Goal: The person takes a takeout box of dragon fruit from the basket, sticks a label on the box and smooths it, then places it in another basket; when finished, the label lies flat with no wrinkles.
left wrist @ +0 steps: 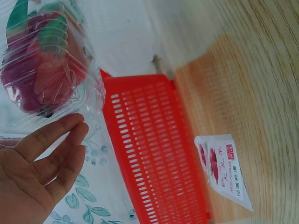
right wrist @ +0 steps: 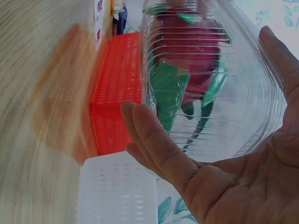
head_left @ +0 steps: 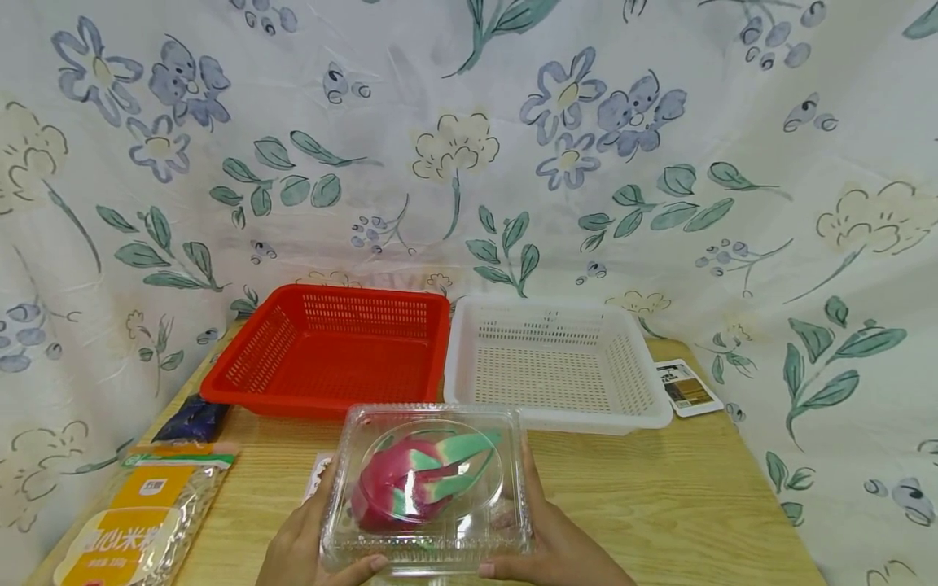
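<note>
Clear box (head_left: 440, 556) w/ dragon fruit (head_left: 384, 486) btwn L fingers (head_left: 311, 514), R fingers (head_left: 544, 517); bag (head_left: 146, 509): "心米".

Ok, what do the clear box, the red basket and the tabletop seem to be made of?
Clear box: thin, glossy plastic, judging by its see-through ribbed walls and bright glare.
Red basket: probably moulded plastic, smooth; its even colour and regular slots suggest so.
Tabletop: wood or wood-look laminate, can't tell which; grain shows, and reddish reflections suggest a sheen.

Dragon fruit (left wrist: 39, 70) inside clear container (left wrist: 95, 91)
</note>
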`<state>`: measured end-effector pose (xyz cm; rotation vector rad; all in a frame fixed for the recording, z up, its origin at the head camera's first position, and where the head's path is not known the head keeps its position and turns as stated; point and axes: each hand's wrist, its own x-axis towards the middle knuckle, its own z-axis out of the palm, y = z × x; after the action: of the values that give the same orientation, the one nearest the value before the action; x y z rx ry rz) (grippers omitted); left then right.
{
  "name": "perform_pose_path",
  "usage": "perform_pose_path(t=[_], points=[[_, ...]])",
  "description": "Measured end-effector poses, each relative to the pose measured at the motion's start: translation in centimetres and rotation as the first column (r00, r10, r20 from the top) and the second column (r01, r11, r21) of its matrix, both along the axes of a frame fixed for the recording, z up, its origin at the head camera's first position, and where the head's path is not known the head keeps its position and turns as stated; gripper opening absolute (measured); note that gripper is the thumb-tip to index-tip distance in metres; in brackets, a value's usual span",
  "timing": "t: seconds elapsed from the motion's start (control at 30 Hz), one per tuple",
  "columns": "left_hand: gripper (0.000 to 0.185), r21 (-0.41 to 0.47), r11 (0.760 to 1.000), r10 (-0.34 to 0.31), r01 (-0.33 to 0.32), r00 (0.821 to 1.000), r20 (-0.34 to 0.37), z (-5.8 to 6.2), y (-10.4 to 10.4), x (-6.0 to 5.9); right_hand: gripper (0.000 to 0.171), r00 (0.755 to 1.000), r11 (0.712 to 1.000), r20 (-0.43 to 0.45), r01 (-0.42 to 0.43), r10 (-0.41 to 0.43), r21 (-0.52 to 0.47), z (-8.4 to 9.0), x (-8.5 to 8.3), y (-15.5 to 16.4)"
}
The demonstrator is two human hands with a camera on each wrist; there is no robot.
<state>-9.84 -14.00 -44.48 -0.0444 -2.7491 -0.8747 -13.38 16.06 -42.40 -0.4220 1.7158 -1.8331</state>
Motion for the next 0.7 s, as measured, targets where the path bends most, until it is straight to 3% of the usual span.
perform_pose_path(t=[0.2, 0.5, 0.7], points=[[0.125, -0.007, 1.000, -0.001, 0.001, 1.000, -0.014, -0.2, 0.1, -0.1, 0.124, 0.999, 0.999, 0.029, 0.021, -0.022, 0.033, -0.3, -0.1, 0.1], [0.123, -0.003, 1.000, -0.005, 0.005, 1.000, 0.007, -0.5, 0.1, -0.3, 0.121, 0.997, 0.999, 0.070, 0.015, -0.012, -0.032, -0.9, -0.1, 0.0], [0.123, 0.017, 1.000, -0.024, 0.024, 1.000, -0.011, -1.0, -0.1, -0.4, 0.124, 1.000, 1.000, 0.014, 0.001, -0.002, 0.015, -1.2, -0.2, 0.1]])
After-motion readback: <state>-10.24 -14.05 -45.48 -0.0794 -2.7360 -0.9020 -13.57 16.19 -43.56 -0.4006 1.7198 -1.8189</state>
